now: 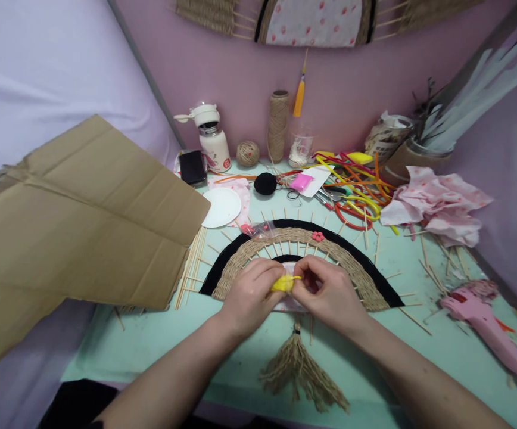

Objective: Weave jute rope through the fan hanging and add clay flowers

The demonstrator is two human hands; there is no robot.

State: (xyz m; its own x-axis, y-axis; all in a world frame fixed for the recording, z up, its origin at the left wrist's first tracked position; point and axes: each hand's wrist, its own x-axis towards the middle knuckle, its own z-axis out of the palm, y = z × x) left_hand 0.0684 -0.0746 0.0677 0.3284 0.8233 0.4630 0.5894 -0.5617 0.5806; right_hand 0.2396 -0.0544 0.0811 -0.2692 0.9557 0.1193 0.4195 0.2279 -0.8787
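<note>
A small wrapped lump of yellow modelling clay [282,283] is gripped in my left hand [253,292], over the middle of a half-round woven fan [240,262]. My right hand [330,290] is closed at the clay's right end, its fingertips pinching a thin yellow bit. The fan has a black outer band, a twine-woven ring and thin sticks poking out around its edge. On the woven ring sit a pink flower [318,236] and a clear bag [261,230] with pinkish pieces. Below my hands hangs a twine tassel [301,369], lying on the table.
A large cardboard sheet [84,226] covers the left side. At the back stand a bottle [214,143], a twine spool [279,126] and a plastic cup [301,149]. Scissors [352,215], crumpled cloth [437,202] and a pink glue gun [486,328] lie rightward, among loose sticks.
</note>
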